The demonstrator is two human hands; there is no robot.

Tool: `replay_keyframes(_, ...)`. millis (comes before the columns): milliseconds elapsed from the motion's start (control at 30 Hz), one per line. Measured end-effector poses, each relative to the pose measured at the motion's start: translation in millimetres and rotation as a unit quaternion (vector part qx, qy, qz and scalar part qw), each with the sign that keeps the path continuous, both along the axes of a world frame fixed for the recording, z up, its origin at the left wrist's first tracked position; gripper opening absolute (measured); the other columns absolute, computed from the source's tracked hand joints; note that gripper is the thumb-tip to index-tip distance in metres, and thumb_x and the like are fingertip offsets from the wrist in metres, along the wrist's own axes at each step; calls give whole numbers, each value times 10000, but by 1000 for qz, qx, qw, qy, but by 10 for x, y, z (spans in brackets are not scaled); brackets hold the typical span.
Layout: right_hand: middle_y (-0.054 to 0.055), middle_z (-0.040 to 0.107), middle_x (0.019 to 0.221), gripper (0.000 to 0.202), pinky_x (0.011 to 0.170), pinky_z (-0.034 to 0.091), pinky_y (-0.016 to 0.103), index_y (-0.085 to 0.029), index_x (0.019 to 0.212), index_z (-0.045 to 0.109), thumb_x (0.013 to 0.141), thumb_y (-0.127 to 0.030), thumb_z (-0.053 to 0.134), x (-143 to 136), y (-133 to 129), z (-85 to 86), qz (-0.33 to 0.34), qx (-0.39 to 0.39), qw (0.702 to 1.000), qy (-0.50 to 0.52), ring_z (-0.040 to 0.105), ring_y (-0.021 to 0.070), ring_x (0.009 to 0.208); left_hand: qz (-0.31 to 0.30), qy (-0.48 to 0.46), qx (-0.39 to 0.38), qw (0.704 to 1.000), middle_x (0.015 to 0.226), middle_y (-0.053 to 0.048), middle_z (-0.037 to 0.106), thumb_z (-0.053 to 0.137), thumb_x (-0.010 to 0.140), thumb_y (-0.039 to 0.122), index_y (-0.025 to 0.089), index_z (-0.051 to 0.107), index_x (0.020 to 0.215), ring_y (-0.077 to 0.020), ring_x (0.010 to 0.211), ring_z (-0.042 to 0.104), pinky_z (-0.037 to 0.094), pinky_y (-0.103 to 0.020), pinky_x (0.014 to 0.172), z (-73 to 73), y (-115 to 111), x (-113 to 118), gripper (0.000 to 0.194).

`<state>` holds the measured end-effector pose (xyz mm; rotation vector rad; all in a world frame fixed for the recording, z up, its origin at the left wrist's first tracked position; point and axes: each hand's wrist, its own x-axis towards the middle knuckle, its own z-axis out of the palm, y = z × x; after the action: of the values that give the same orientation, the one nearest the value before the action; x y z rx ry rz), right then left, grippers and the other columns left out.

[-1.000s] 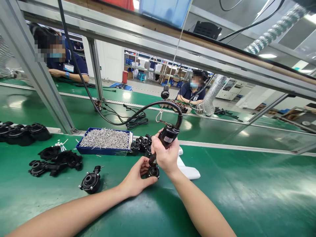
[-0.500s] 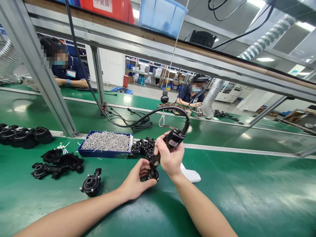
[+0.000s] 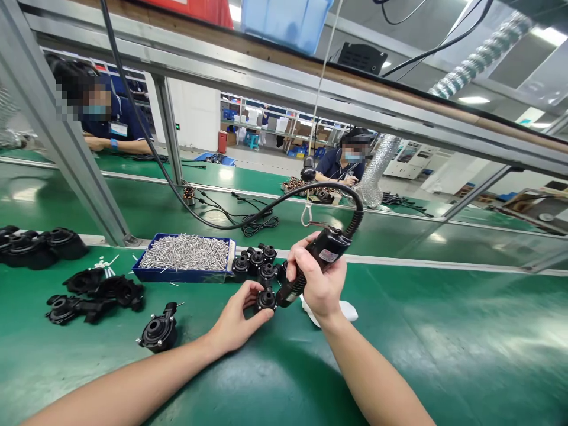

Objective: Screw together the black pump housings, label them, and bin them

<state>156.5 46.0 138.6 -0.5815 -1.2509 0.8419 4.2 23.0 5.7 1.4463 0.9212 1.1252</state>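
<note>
Wrapping round a black driver [image 3: 328, 247], the right hand [image 3: 323, 288] holds it aslant, lower end just beside a small black housing [image 3: 266, 300]; the left hand [image 3: 237, 318] pinches that housing between thumb and fingers, on the worktop [image 3: 444, 337] short of its far edge; nearer that edge stand other housings [image 3: 257, 258] and a blue tray [image 3: 177, 276] of metal screws [image 3: 186, 253].

I see a smooth, glossy green tabletop [image 3: 412, 349], a shiny black plastic-looking power screwdriver [image 3: 332, 244], a satin black plastic housing [image 3: 266, 300] and, near the tabletop's far edge, bright bare-metal fasteners [image 3: 184, 253].
</note>
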Motion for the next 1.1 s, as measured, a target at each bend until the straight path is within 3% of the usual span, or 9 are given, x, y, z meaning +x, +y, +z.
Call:
replay_keyframes(600, -82, 533, 607, 308, 406, 401, 219, -228, 915, 497, 932, -401, 752, -107, 19, -125, -14, -11, 999, -39, 474, 85, 398, 6, -44, -75, 996, 974, -11, 690, 901, 753, 405, 214, 571, 1018, -217, 987, 702, 569, -392, 987, -24, 37, 7, 465)
replay_keyframes(867, -57, 551, 698, 315, 453, 414, 233, -228, 945, 517, 907, -407, 774, -158, -6, -219, -28, -22, 998, -53, 494, 91, 489, 3, -40, -71, 997, 985, -27, 710, 898, 763, 430, 213, 573, 1012, -238, 1000, 715, 574, -401, 970, 7, 28, 9, 463)
replay_keyframes(1100, -81, 570, 607, 285, 434, 436, 231, -228, 931, 503, 898, -373, 746, -82, -25, -49, 3, -28, 999, -39, 514, 100, 413, -21, 2, -24, 1000, 1112, -57, 682, 786, 878, 416, 223, 555, 1139, -253, 1101, 681, 528, -448, 1074, -2, -38, -28, 398)
